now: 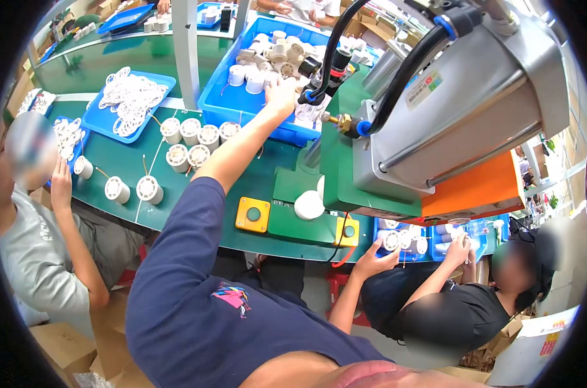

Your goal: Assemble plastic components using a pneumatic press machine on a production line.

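My left hand [281, 96] reaches far forward over the near edge of a deep blue bin [210, 103]. Heaped in that bin are white cylindrical housings [254, 81]; the fingers among them are partly hidden, so their grip does not show. At the right, my right hand [376, 260] is closed around the side of a white slotted housing [390, 240] at a blue tray [379, 225]. Between my arms stands a green press [343, 155] with a large grey air cylinder [458, 107]. A white round piece [309, 205] sits at its base.
Yellow button boxes [252, 215] flank the press base. Several wired white housings [177, 157] stand left of my arm, near a blue tray of white rings [122, 132]. Black hoses [403, 71] hang above. One person [54, 258] sits left, another [481, 310] right.
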`<state>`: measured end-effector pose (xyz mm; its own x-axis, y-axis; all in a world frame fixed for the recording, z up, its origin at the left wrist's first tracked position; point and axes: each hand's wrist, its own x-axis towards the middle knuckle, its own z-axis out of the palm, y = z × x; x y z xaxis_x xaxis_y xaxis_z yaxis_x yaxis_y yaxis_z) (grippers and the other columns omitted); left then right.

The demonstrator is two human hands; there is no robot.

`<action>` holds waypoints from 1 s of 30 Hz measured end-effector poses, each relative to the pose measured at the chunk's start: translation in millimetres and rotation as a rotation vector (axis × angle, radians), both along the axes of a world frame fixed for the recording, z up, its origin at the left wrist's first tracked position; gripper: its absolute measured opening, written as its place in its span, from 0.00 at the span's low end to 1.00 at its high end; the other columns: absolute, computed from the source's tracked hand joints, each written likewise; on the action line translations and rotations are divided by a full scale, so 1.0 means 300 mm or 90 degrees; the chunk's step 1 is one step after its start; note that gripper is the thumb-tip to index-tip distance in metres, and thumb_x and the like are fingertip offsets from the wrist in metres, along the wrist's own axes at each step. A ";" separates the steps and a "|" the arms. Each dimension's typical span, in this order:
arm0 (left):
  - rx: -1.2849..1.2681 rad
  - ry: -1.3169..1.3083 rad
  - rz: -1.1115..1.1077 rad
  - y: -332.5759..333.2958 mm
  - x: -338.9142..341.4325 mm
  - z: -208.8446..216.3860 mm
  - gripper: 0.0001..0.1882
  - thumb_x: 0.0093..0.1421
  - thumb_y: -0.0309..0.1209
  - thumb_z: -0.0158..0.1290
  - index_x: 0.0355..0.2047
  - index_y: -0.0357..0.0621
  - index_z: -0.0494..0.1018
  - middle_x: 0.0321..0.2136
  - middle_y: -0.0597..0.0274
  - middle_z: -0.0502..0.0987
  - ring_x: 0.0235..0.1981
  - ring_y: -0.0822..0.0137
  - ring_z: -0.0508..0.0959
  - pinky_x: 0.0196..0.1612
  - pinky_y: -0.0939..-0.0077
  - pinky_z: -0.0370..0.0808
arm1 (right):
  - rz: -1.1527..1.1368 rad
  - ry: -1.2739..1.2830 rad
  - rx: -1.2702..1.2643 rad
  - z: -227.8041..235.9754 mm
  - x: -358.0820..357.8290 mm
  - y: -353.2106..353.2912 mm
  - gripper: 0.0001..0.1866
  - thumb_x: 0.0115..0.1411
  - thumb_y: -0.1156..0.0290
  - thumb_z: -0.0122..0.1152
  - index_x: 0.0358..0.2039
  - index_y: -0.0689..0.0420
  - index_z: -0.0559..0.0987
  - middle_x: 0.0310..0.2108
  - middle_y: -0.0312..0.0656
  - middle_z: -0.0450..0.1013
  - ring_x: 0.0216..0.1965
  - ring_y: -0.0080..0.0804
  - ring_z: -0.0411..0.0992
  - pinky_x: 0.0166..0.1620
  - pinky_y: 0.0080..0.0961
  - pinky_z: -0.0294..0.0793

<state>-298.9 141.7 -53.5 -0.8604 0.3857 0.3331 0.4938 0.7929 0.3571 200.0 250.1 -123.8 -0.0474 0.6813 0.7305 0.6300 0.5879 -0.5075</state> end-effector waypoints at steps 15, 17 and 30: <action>0.188 -0.133 -0.155 -0.126 0.109 0.121 0.23 0.60 0.42 0.58 0.52 0.46 0.74 0.47 0.43 0.81 0.52 0.41 0.80 0.54 0.48 0.77 | -0.002 0.015 -0.005 -0.026 0.011 0.009 0.34 0.63 0.54 0.67 0.61 0.66 0.71 0.56 0.59 0.71 0.58 0.59 0.66 0.62 0.51 0.62; 0.195 -0.053 -0.156 -0.208 0.061 0.121 0.22 0.61 0.43 0.58 0.51 0.43 0.76 0.44 0.39 0.81 0.49 0.39 0.80 0.54 0.48 0.77 | 0.032 0.008 0.005 -0.018 -0.003 0.025 0.35 0.63 0.53 0.67 0.61 0.65 0.70 0.57 0.59 0.71 0.59 0.59 0.65 0.62 0.52 0.61; 0.092 0.029 -0.412 -0.658 0.675 0.061 0.26 0.60 0.29 0.61 0.58 0.41 0.69 0.52 0.43 0.69 0.56 0.42 0.72 0.60 0.52 0.71 | -0.003 -0.008 0.040 -0.042 0.011 0.040 0.35 0.64 0.49 0.66 0.60 0.65 0.72 0.56 0.58 0.73 0.57 0.57 0.67 0.62 0.50 0.62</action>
<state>-96.5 -55.7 -35.2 -0.4544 0.7687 0.4502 0.8711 0.2778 0.4050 203.3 262.2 -136.4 -0.0543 0.6341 0.7714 0.6390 0.6157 -0.4611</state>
